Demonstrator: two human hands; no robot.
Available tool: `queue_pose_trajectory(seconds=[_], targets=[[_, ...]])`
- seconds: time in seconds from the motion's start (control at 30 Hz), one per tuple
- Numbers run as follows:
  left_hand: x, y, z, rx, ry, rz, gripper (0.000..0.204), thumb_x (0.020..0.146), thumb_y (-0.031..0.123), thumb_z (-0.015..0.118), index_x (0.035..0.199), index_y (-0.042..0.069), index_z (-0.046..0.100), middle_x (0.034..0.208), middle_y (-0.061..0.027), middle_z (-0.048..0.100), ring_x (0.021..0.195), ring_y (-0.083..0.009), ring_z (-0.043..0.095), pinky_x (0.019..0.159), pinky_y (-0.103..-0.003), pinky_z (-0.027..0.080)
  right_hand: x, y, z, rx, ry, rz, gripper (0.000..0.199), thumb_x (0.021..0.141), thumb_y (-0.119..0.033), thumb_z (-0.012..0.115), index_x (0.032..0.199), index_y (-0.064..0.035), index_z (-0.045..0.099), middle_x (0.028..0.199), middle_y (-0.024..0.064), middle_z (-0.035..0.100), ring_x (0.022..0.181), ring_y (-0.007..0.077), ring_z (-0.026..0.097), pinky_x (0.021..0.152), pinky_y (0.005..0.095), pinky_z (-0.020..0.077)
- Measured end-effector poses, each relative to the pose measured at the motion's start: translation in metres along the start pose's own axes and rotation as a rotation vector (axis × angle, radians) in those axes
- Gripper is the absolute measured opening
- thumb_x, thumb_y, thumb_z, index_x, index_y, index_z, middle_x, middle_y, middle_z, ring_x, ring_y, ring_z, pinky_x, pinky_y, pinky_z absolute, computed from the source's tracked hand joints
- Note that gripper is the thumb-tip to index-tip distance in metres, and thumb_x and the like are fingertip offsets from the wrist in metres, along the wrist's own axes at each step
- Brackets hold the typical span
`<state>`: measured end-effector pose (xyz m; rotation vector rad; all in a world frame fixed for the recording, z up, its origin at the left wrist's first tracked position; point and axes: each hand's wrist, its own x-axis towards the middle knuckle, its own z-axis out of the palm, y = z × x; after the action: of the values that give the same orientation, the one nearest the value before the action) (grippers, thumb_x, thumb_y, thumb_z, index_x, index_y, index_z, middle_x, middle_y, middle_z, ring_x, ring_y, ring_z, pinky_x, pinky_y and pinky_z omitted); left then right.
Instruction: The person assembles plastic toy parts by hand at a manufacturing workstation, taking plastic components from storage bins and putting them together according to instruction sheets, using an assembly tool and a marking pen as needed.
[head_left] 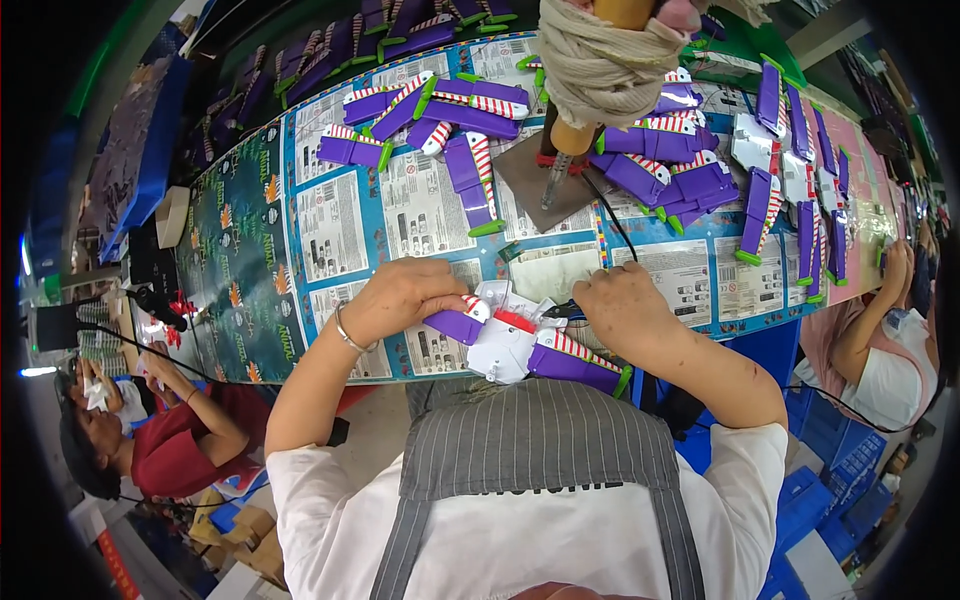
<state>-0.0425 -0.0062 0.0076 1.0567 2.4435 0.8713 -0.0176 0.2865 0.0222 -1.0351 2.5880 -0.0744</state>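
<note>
My left hand (400, 295) presses on the left purple wing of a white toy body (503, 348) lying at the near edge of the table (250, 260). That body has two purple wings with red-and-white stripes and a red part at its middle. My right hand (625, 305) sits just right of it, fingers curled around a small dark tool (562, 311) whose tip points at the toy. A bracelet is on my left wrist.
Several loose purple wings (450, 115) lie at the back middle, more wings and white bodies (760, 170) at the right. A cloth-wrapped hanging screwdriver (590, 80) dangles above the table. One person sits at the lower left (170, 440), another at the right (880, 340).
</note>
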Motion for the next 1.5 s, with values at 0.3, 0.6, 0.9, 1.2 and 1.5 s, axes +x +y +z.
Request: queue_pose_trajectory(seconds=[0.3, 0.6, 0.9, 1.2, 1.5], targets=[[0.001, 0.01, 0.011, 0.137, 0.241, 0.0, 0.015, 0.078, 0.022, 0.064, 0.086, 0.01, 0.061, 0.073, -0.0045, 0.055, 0.07, -0.0269, 0.055, 0.064, -0.037, 0.046, 0.0, -0.002, -0.001, 0.024, -0.026, 0.029, 0.009, 0.071, -0.009, 0.057, 0.079, -0.0053, 0.056, 0.072, 0.0094, 0.06, 0.07, 0.0234, 0.063, 0.068, 0.0343, 0.0467], [-0.065, 0.045, 0.055, -1.299, 0.003, -0.757, 0.044, 0.097, 0.038, 0.039, 0.106, -0.002, 0.056, 0.09, -0.0096, 0.064, 0.078, -0.0178, 0.064, 0.074, -0.028, 0.052, -0.001, 0.004, 0.008, 0.052, 0.038, 0.027, 0.006, 0.071, -0.008, 0.055, 0.076, -0.0057, 0.056, 0.069, 0.0104, 0.06, 0.068, 0.024, 0.063, 0.065, 0.035, 0.047], [0.005, 0.054, 0.088, -1.778, 0.328, -0.541, 0.042, 0.094, 0.029, 0.048, 0.129, 0.004, 0.042, 0.121, -0.0071, 0.052, 0.108, -0.0176, 0.053, 0.092, -0.036, 0.044, -0.03, 0.006, -0.03, -0.109, 0.058, 0.059, 0.009, 0.07, -0.009, 0.057, 0.077, -0.0054, 0.056, 0.069, 0.0075, 0.058, 0.066, 0.0208, 0.06, 0.061, 0.0322, 0.0433], [0.02, 0.05, 0.104, -1.732, 0.453, -0.486, 0.03, 0.092, 0.019, 0.054, 0.119, 0.005, 0.051, 0.111, -0.0038, 0.057, 0.103, -0.0146, 0.055, 0.088, -0.031, 0.045, 0.001, 0.015, -0.04, -0.2, 0.266, 0.096, 0.014, 0.071, -0.01, 0.055, 0.085, -0.0063, 0.054, 0.082, 0.0082, 0.052, 0.08, 0.023, 0.051, 0.073, 0.0337, 0.0391], [0.021, 0.053, 0.104, -1.701, 0.477, -0.52, 0.029, 0.092, 0.019, 0.054, 0.118, 0.005, 0.052, 0.111, -0.0037, 0.058, 0.102, -0.0137, 0.055, 0.089, -0.03, 0.045, 0.02, 0.005, -0.035, -0.228, 0.029, 0.072, 0.011, 0.072, -0.011, 0.056, 0.082, -0.0072, 0.057, 0.08, 0.0074, 0.055, 0.079, 0.0208, 0.056, 0.069, 0.0328, 0.0413]])
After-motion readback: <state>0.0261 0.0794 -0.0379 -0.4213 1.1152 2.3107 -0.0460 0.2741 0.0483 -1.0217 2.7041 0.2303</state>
